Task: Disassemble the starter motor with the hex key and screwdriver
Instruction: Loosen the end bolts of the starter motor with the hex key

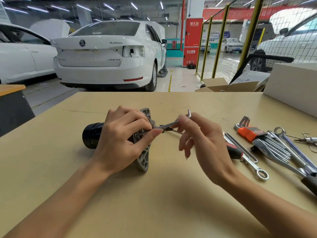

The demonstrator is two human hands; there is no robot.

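The starter motor (91, 135) lies on its side on the tan table (154, 194), its black cylinder to the left and its grey mounting flange (143, 160) to the right. My left hand (123, 140) grips the motor at the flange, and its thumb and fingertips pinch the shaft of a silver hex key (169, 125) near the flange. My right hand (202, 140) pinches the bent end of that key, whose short arm sticks up. The key's tip is at a bolt on the flange. A screwdriver with a black and red handle (234, 151) lies just right of my right hand.
Right of my hands lie a hex key set in an orange holder (252, 133), several chrome spanners (281, 152) and a ring spanner (261, 174). A white box (291, 83) and an open cardboard box (223, 85) stand at the table's far right. White cars are parked beyond.
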